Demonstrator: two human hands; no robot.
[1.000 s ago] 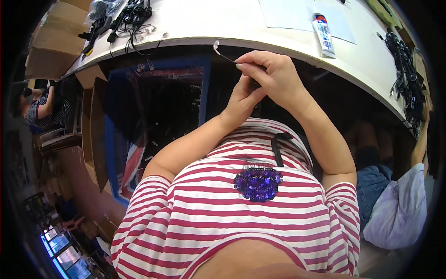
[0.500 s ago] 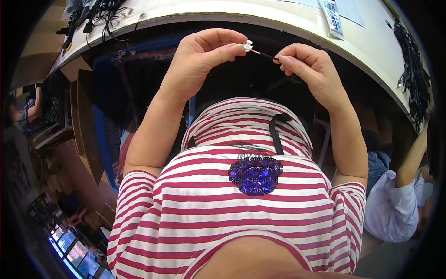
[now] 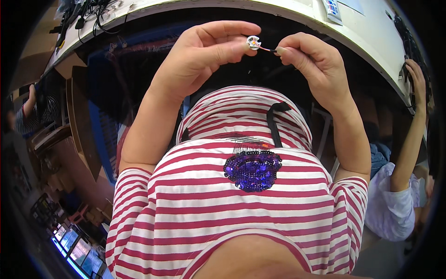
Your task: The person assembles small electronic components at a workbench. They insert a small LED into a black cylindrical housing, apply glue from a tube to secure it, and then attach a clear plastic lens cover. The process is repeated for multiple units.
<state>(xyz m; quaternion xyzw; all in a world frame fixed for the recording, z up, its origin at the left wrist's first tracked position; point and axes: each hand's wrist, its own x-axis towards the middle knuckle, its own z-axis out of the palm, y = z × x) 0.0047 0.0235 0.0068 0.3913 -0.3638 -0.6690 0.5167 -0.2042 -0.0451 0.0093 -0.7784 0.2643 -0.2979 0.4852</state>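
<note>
My left hand [image 3: 204,53] pinches a small round white LED board [image 3: 253,42] between thumb and fingertips. The board has notches in its rim and a yellowish spot at its middle. From it a thin cable [image 3: 271,50] runs right, with pinkish and pale wires near the board and a black sleeve beyond. My right hand [image 3: 316,60] grips the black part between thumb and forefinger. Both hands are raised in front of the table's near edge, touching only these parts. The cable's far end is hidden in my right hand.
A white table [image 3: 288,8] curves across the top. Black cables [image 3: 97,11] lie on its left, a white and blue tube [image 3: 332,11] on its right. At far right, a co-worker's hand [image 3: 416,76] reaches black cables [image 3: 403,39]. Cardboard [image 3: 82,121] stands at left; another person sits beyond.
My left hand has moved slightly right and turned, so the board's round face now shows. The right hand has risen a little. The co-worker's hand has come into view at the cables.
</note>
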